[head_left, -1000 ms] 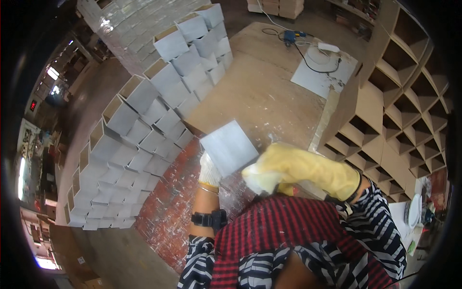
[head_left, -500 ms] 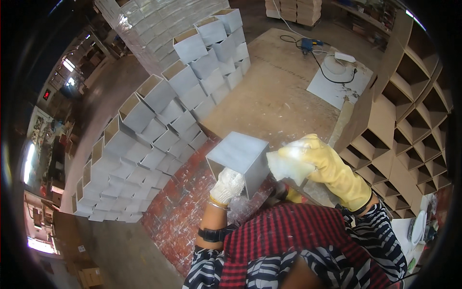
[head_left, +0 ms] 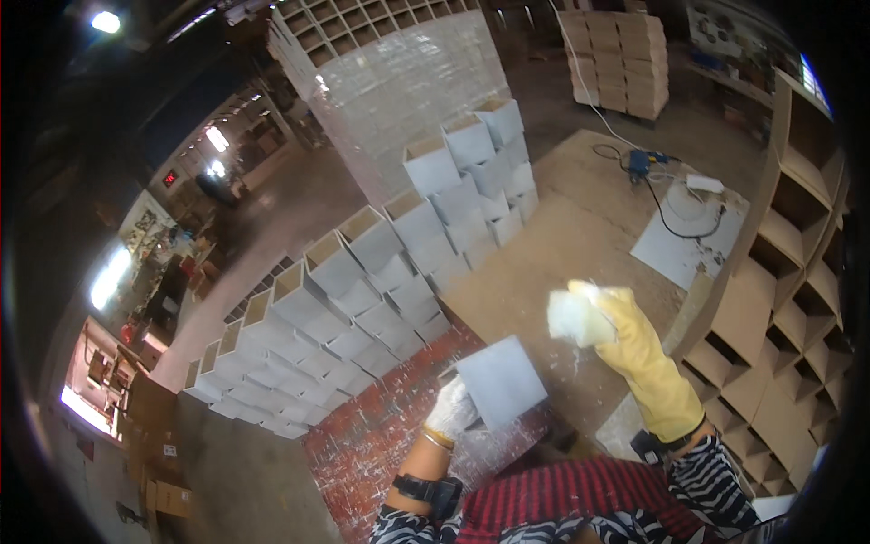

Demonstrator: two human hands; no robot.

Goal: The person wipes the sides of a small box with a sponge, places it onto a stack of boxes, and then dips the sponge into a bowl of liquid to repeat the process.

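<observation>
viewed remotely, my white-knit-gloved left hand (head_left: 451, 410) clasps the left edge of a pale-grey square cardboard box (head_left: 504, 381), just right of that grip, likely to leave its broad face free; my yellow-rubber-gloved right hand (head_left: 620, 323) grips a white spongy pad (head_left: 575, 319), apart from the box.

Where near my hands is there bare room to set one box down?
The brown board has a bare patch between the stacked grey boxes and the white sheet. The white-streaked red surface also has room between those boxes and your left hand. It is crowded at the right, with brown boxes.
</observation>
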